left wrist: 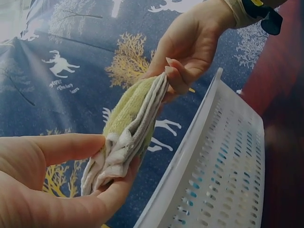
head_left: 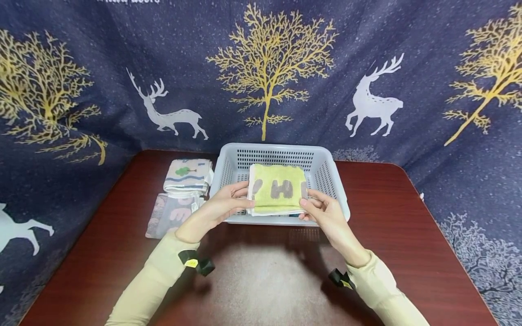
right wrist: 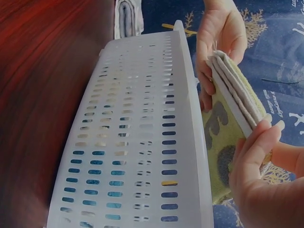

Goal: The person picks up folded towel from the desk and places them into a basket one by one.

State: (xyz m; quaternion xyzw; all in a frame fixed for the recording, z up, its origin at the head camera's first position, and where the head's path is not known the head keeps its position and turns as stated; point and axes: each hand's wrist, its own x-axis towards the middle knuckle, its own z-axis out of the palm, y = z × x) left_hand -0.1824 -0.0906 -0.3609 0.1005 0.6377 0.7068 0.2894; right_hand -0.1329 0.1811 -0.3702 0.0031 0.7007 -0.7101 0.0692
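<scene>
A folded yellow-green towel (head_left: 281,188) with grey letter shapes is held level over the basket (head_left: 342,206) in the head view. My left hand (head_left: 222,203) pinches its left edge, thumb on top and fingers below. At the opposite edge my right hand (head_left: 326,210) grips it the same way. The left wrist view shows the towel's stacked layers (left wrist: 126,135) between the two hands, above the basket rim. In the right wrist view the folded towel (right wrist: 223,128) is beside the basket's upper edge, and blue-green cloth (right wrist: 95,175) shows through the basket slots.
Two more folded towels lie on the table left of the basket: a white one with a green tree (head_left: 185,174) and a grey-pink one (head_left: 171,215) in front of it. The dark red table (head_left: 391,217) meets a navy hanging cloth (head_left: 293,122) behind.
</scene>
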